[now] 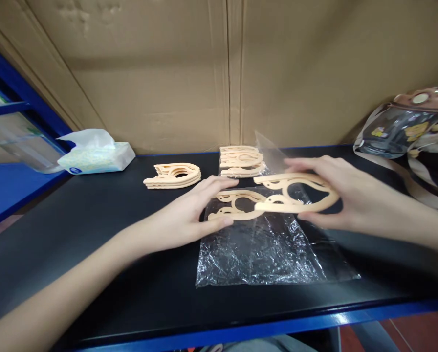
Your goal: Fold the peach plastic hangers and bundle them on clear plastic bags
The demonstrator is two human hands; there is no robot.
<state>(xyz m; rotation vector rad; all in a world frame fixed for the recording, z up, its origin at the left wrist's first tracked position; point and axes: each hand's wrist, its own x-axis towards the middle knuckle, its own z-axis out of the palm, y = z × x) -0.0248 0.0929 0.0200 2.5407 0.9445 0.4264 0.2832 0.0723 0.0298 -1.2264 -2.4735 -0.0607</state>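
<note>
My right hand grips the rounded end of a cream plastic folding hanger, thumb on the near edge and fingers on the far edge. Its narrow ends point left and overlap a second folding hanger. My left hand is closed around the left end of that second hanger, which lies over a clear plastic bag. Spread flat on the table, the bag is crinkled and shiny. Behind my hands, more folded hangers sit in a row, with clear film beside them.
A small stack of folded hangers lies left of centre on the black table. Tissues stand at the back left by a blue shelf frame. A strapped clear bottle is at the back right. Brown cardboard walls the rear.
</note>
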